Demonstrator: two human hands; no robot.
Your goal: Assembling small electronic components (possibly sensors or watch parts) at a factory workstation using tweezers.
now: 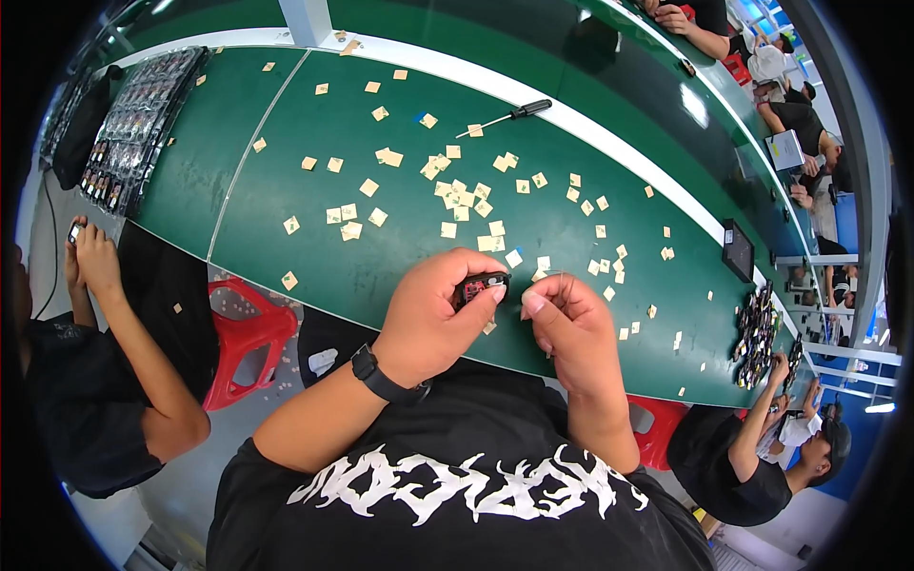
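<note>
Close to the table's near edge, my left hand [443, 312] is wrapped round a small black device [484, 285] with red parts and a pale end showing. The thumb lies along its side, and the fingers cover the rest. Just to the right, apart from the device, my right hand [571, 324] is closed in a pinch. A thin pale sliver shows above its fingertips, but I cannot make out what it is. Beyond both hands, many small cream paper squares [460, 200] lie scattered over the green tabletop [257, 200].
A black-handled screwdriver [519, 112] lies toward the far side. Trays of small devices [143, 105] stand at far left, beside a person working there. To the right are a black box [738, 251] and a heap of dark devices [755, 333]. Red stools [249, 343] flank me.
</note>
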